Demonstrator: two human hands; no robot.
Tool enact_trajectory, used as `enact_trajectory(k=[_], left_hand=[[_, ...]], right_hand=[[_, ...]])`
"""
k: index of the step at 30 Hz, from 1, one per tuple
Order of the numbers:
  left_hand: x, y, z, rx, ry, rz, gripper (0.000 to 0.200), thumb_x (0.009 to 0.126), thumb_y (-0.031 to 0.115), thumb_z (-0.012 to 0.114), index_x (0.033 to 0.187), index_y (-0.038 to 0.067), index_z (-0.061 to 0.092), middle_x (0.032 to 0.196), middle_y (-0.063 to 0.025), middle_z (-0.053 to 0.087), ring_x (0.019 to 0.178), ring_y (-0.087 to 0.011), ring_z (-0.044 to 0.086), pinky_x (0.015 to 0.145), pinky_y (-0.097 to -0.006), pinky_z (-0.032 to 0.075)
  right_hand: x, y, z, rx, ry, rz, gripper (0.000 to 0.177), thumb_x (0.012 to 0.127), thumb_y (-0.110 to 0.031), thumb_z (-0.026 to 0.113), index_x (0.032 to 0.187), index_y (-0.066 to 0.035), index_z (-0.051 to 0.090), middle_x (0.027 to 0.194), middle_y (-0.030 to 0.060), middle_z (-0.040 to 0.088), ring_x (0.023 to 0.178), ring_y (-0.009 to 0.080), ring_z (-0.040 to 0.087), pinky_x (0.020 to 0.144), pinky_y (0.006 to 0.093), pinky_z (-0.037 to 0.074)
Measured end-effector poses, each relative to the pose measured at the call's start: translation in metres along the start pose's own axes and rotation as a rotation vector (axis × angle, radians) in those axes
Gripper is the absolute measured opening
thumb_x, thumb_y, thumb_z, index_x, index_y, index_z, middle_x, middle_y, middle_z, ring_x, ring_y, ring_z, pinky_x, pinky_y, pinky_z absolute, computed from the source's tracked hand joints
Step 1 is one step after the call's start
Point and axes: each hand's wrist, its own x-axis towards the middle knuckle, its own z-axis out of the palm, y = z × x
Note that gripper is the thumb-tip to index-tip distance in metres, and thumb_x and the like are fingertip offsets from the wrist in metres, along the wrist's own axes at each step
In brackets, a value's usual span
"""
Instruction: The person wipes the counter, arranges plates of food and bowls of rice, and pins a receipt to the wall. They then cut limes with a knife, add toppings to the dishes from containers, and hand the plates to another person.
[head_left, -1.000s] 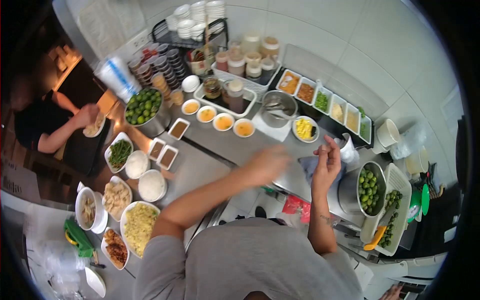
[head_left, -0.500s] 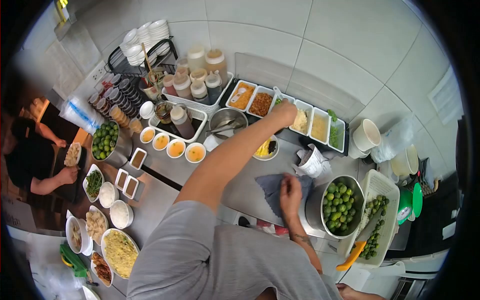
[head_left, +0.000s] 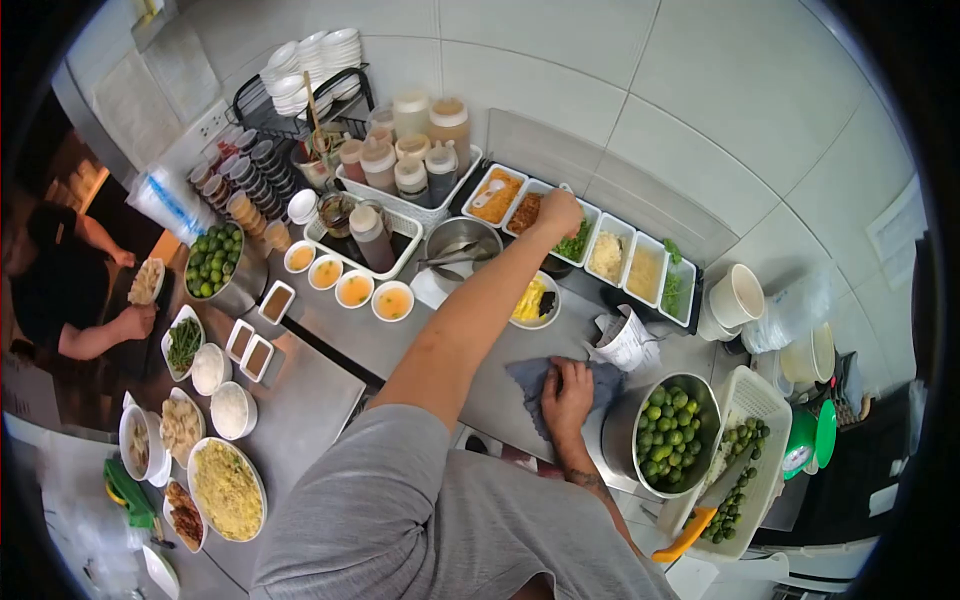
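My left hand [head_left: 560, 214] reaches over the row of white topping tubs, its fingers curled closed between the brown crumb topping [head_left: 524, 212] and the chopped green herbs [head_left: 575, 243]. A white spoon handle [head_left: 567, 187] shows just beyond it; what the fingers hold is hidden. Below my left forearm sits a white bowl [head_left: 534, 322] with yellow strips and dark pieces inside. On the counter, my right hand [head_left: 567, 396] rests on a dark grey cloth [head_left: 527, 385], fingers laid out over it.
A steel pot of green limes [head_left: 677, 425] and a white basket [head_left: 756, 430] with an orange-handled knife [head_left: 687, 533] stand at right. Bottles [head_left: 410, 150], soup cups [head_left: 354, 291], and a steel bowl [head_left: 461, 241] are behind my arm. Another person's hand [head_left: 133, 322] appears at far left.
My left hand has moved left along the tubs, uncovering the green herbs. My right hand has shifted slightly on the cloth, its fingers flatter. The whole view has tilted a little.
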Motion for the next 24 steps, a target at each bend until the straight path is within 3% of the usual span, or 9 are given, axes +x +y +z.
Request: enact_trajectory(k=[2,3,8,11,14,18,19,21,24], left_hand=[[-0.004,-0.011,-0.012,-0.785,-0.092,-0.093,0.009,0.083,0.007,0.059,0.083,-0.002,0.060,0.076,-0.0147,0.065,0.061,-0.0223,0.063,0.054,-0.0330,0.052],[-0.012,-0.003,-0.024,-1.094,-0.139,-0.212,0.015,0.085,0.004,0.060,0.098,-0.002,0.056,0.078,-0.0079,0.059,0.066,-0.0172,0.057,0.056,-0.0257,0.048],[-0.091,0.016,-0.110,-1.505,-0.169,-0.014,0.015,0.086,0.001,0.058,0.099,-0.004,0.056,0.089,-0.0112,0.059,0.077,-0.0150,0.057,0.062,-0.0224,0.048],[-0.169,0.009,-0.192,-1.526,-0.066,0.095,0.014,0.085,0.005,0.060,0.097,-0.001,0.058,0.085,-0.0103,0.061,0.065,-0.0139,0.054,0.060,-0.0233,0.045],[-0.277,-0.015,-0.292,-1.444,0.120,0.260,0.016,0.085,0.000,0.058,0.100,-0.003,0.056,0.094,-0.0132,0.061,0.078,-0.0150,0.058,0.064,-0.0211,0.048],[-0.467,-0.043,-0.417,-1.088,0.594,0.281,0.015,0.083,0.001,0.058,0.098,-0.001,0.057,0.089,-0.0096,0.062,0.074,-0.0186,0.061,0.060,-0.0255,0.047],[-0.514,-0.050,-0.438,-0.994,0.857,0.235,0.017,0.084,0.003,0.059,0.100,-0.001,0.057,0.089,-0.0086,0.062,0.076,-0.0181,0.062,0.059,-0.0271,0.049],[-0.601,-0.050,-0.473,-0.628,1.256,-0.084,0.016,0.085,0.006,0.062,0.099,0.000,0.060,0.082,-0.0051,0.062,0.066,-0.0151,0.060,0.052,-0.0267,0.048],[-0.712,-0.105,-0.518,0.119,1.409,-0.557,0.016,0.083,0.008,0.060,0.096,0.000,0.065,0.076,-0.0111,0.064,0.060,-0.0222,0.061,0.058,-0.0314,0.053]], right_hand=[[-0.001,0.001,0.000,-0.014,0.002,0.001,0.019,0.078,-0.007,0.058,0.096,-0.008,0.062,0.089,0.0115,0.056,0.082,0.0321,0.052,0.075,0.0402,0.042],[-0.001,0.003,0.001,-0.011,0.009,-0.007,0.019,0.077,-0.008,0.058,0.096,-0.009,0.062,0.089,0.0117,0.056,0.083,0.0323,0.052,0.075,0.0409,0.042],[-0.003,0.014,0.011,-0.069,0.025,-0.091,0.020,0.075,-0.005,0.056,0.095,-0.007,0.061,0.094,0.0132,0.059,0.090,0.0344,0.053,0.080,0.0416,0.042],[-0.005,0.011,0.012,-0.033,-0.003,-0.057,0.024,0.076,-0.005,0.055,0.099,-0.006,0.061,0.092,0.0146,0.058,0.090,0.0342,0.053,0.083,0.0412,0.042],[-0.002,0.022,0.020,-0.069,-0.007,-0.101,0.022,0.079,-0.008,0.053,0.098,-0.003,0.062,0.095,0.0158,0.059,0.091,0.0341,0.054,0.083,0.0411,0.042],[0.007,0.025,0.026,-0.236,-0.007,-0.051,0.023,0.083,-0.015,0.052,0.102,-0.006,0.061,0.098,0.0148,0.060,0.090,0.0358,0.055,0.079,0.0433,0.044],[0.008,0.032,0.028,-0.235,-0.008,-0.077,0.024,0.084,-0.017,0.050,0.102,-0.006,0.061,0.100,0.0146,0.060,0.090,0.0361,0.055,0.079,0.0439,0.044],[0.008,0.030,0.027,-0.255,-0.037,-0.051,0.025,0.084,-0.017,0.049,0.103,-0.006,0.060,0.101,0.0150,0.059,0.090,0.0367,0.055,0.079,0.0450,0.043],[0.009,0.024,0.032,-0.371,-0.012,-0.036,0.028,0.083,-0.019,0.049,0.105,-0.006,0.060,0.102,0.0154,0.058,0.090,0.0377,0.055,0.079,0.0459,0.043]])
